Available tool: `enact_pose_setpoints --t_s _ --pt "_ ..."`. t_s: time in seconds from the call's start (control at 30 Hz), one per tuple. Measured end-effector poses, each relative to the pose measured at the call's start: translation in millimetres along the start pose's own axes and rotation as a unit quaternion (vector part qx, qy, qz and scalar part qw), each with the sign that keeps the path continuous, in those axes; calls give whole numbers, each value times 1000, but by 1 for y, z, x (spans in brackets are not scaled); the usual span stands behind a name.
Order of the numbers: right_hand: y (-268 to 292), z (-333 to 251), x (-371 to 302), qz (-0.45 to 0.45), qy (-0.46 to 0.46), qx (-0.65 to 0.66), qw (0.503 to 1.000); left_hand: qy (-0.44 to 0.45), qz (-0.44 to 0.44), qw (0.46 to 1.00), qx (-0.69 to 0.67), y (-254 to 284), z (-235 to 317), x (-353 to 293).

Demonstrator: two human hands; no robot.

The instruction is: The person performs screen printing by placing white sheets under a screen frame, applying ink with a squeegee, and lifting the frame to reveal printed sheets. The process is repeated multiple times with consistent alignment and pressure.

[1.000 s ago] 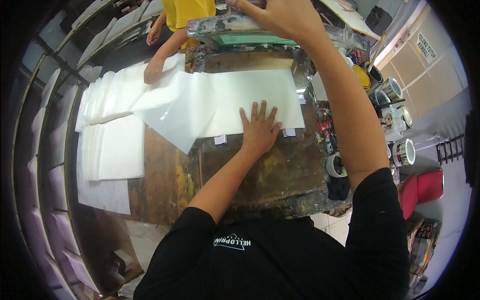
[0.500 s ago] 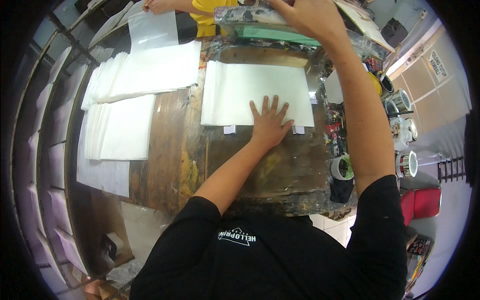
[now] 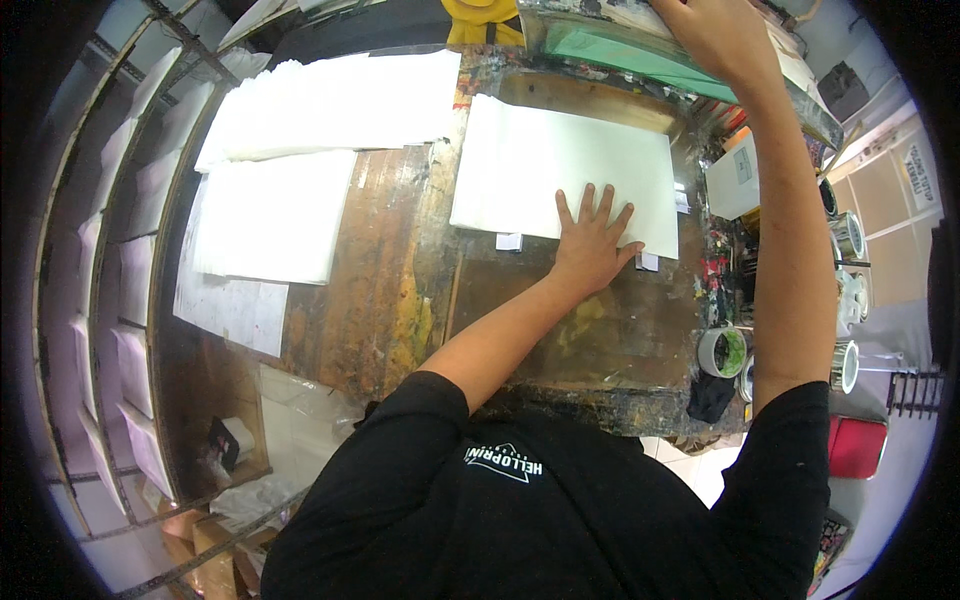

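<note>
The left hand (image 3: 592, 240) lies flat and open, fingers spread, on the near edge of the white sheet (image 3: 565, 175), which rests on the stained wooden table (image 3: 380, 290). The right hand (image 3: 712, 35) grips the green screen frame (image 3: 680, 65), lifted at the far side of the sheet. To do this step well, I think the left hand should press the sheet firmly so it does not shift while the frame moves.

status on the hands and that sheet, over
Left hand flat on white sheet, fingers spread. Right hand grips raised screen frame at far edge. Sheet lies flat on table; nothing on it besides the hand.
</note>
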State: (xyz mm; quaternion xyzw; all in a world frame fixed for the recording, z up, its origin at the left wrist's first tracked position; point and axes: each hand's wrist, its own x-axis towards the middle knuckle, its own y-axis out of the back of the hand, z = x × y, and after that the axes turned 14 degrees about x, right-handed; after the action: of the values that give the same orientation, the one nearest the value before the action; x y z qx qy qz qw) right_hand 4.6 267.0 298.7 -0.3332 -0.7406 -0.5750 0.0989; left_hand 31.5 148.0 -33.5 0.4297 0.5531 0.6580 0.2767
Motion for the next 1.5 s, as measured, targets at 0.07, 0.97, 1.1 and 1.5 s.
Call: enact_pose_setpoints --t_s 0.07,0.97,1.1,1.5 --pt "3 -6 -7 7 9 9 1000 7 9 1000 13 3 -1 -1" --pt "-178 68 -193 -212 16 -7 977 203 45 964 -168 55 -98 -100" --pt "-224 111 -106 -167 30 -29 985 194 61 962 -180 57 -99 -99" --pt "-257 156 -15 -195 51 -32 979 190 67 960 -195 61 -97 -103"
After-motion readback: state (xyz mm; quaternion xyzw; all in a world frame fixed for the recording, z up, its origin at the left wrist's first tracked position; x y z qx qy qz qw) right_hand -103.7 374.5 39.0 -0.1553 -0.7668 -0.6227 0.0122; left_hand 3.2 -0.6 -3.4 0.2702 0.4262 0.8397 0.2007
